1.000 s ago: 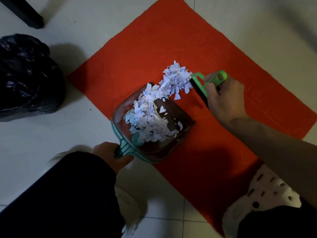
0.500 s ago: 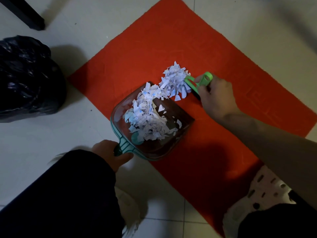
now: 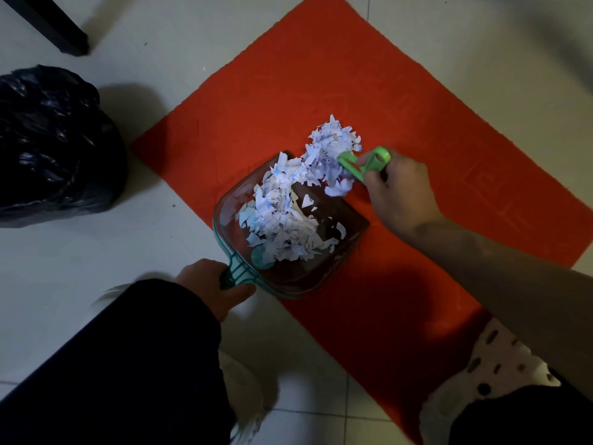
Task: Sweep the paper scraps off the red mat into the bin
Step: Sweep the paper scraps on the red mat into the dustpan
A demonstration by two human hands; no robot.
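your left hand [image 3: 211, 284] grips the dustpan [image 3: 327, 268] handle at the red mat's [image 3: 417, 91] edge; your right hand [image 3: 401, 194] wraps fingers round the green brush [image 3: 362, 163], its bristles hidden behind paper scraps [image 3: 288, 216].

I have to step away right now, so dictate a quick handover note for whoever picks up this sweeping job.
Left hand: gripping the dustpan handle; the pan's lip rests on the mat.
Right hand: gripping the green brush, pressed against the scraps at the pan's mouth.
Done: most scraps are inside the pan.
Left: a pile sits on the mat at the lip; brush it in, then tip the pan into the black-bagged bin on the floor off the mat's left corner.
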